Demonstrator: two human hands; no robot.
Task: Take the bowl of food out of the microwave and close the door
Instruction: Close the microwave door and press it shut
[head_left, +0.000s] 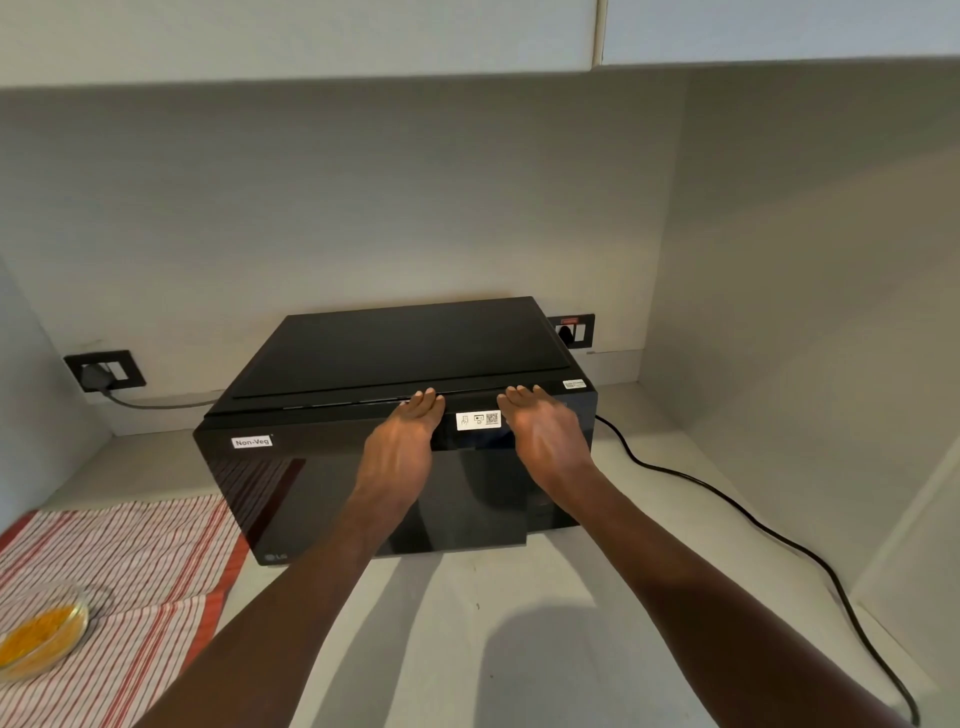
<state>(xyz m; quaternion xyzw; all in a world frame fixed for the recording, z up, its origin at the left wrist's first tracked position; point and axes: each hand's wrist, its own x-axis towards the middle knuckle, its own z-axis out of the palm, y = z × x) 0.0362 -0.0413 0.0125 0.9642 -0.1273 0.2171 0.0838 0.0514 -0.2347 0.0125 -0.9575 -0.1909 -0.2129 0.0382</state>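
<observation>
counter (519, 597): pale, walled alcove | microwave (395, 415) | hands' fingers (423, 402) flat, released

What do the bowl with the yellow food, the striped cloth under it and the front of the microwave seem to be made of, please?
The bowl looks like clear glass: the stripes show through its rim. The striped cloth seems woven cotton, matte, with soft folds. The microwave door appears glossy black glass or plastic, since it mirrors the cloth's stripes; which one cannot be told.

The clear glass bowl of yellow food (44, 631) is sitting on the table at far left; the glossy black box-shaped microwave (395, 410) is standing with its door shut.
</observation>
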